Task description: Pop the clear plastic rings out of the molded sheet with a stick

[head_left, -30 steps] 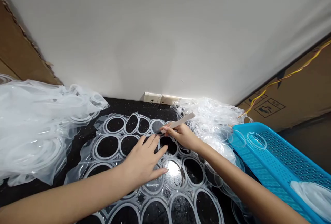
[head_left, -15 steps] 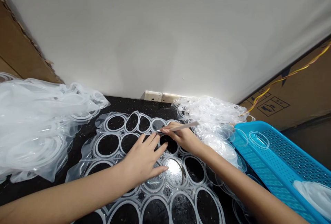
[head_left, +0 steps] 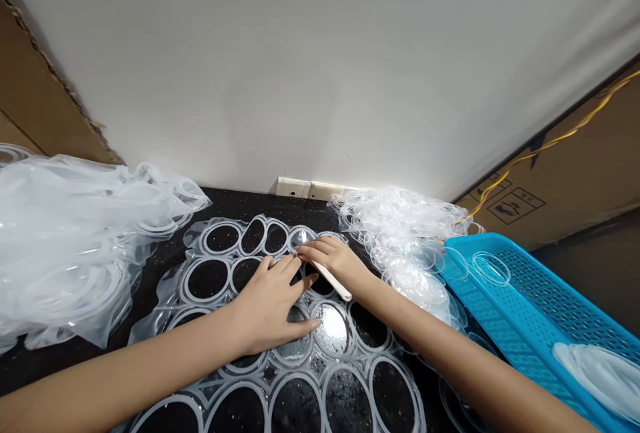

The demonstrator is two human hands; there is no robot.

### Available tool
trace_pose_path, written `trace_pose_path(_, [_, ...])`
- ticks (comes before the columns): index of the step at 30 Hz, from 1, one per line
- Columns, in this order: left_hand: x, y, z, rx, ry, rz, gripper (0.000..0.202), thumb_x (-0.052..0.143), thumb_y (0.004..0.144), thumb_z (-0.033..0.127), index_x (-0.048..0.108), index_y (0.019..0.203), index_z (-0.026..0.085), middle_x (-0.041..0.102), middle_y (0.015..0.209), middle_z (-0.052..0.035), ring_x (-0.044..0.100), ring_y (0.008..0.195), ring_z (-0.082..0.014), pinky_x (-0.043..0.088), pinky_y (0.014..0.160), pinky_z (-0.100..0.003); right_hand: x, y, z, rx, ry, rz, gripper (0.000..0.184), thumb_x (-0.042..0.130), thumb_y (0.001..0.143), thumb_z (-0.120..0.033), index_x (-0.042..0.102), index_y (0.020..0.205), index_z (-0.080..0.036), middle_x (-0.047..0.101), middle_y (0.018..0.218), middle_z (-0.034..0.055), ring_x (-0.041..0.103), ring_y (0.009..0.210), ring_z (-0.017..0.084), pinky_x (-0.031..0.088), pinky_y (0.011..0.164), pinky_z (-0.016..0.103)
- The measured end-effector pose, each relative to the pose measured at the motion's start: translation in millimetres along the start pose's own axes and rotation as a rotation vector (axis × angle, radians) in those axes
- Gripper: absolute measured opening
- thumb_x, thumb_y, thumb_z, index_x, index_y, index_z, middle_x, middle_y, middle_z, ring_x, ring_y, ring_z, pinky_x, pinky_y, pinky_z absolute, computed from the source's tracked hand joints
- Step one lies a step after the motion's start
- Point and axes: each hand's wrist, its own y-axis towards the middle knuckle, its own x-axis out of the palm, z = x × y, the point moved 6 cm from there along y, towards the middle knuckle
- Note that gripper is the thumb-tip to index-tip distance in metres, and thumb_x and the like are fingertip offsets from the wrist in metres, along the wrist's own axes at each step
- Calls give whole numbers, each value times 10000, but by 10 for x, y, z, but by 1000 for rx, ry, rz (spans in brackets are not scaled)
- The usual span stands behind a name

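Your right hand [head_left: 336,263] has its grip closed on a pale flat stick [head_left: 330,280], which lies over the clear plastic ring sheet [head_left: 183,279] on the black surface [head_left: 225,203]. Your left hand [head_left: 270,306], grip open, rests flat on that sheet just beside it.

white tool [head_left: 331,279] tip hidden, blue tray [head_left: 480,237] cut off

- Black, white-speckled stone tabletop [head_left: 235,205]
- On the tabletop: clear plastic sheet [head_left: 207,279], patterned with rows of milky-white oval rings
- Above the tabletop: cream flat stick [head_left: 330,279]
- Right of the tabletop: bright blue plastic tray [head_left: 480,253], with a lattice of small holes
- Beyond the tabletop: plain white wall [head_left: 320,73]
- Far right of the tabletop: brown cardboard box [head_left: 580,186], printed with black symbols, crossed by a yellow wire [head_left: 550,146]
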Motion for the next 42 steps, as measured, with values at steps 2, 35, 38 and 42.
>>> trace_pose_path(2, [-1,1,0,-8,6,1,548,413,803,575,505,1193,202,447,1271,-169,343,1215,-308,261,941,-533,21,6,4,2,-28,4,266,409,905,-235,568,1094,-137,649,1027,114,579,923,212,449,794,352])
trace_pose_path(35, [-115,12,67,-3,247,57,504,373,873,495,509,1214,150,571,1169,-161,506,1083,-311,391,834,-443,-1062,-978,918,731,-228,-141,369,438,853,-397,685,700,-170,636,737,102,588,644,192,427,575,309])
trace_pose_path(38, [-219,121,163,-2,357,109,451,398,880,425,534,1161,100,586,1121,-181,536,1017,-318,410,767,-421,-1082,-904,780,743,-138,-22,345,417,874,-361,674,751,-166,631,778,103,582,686,196,433,599,323])
trace_pose_path(42, [-125,313,332,149,337,107,505,416,874,436,493,1204,61,499,1267,-178,417,1190,-302,347,906,-405,-816,-533,542,589,312,106,304,414,886,-363,658,846,-186,640,799,77,582,730,170,458,625,289])
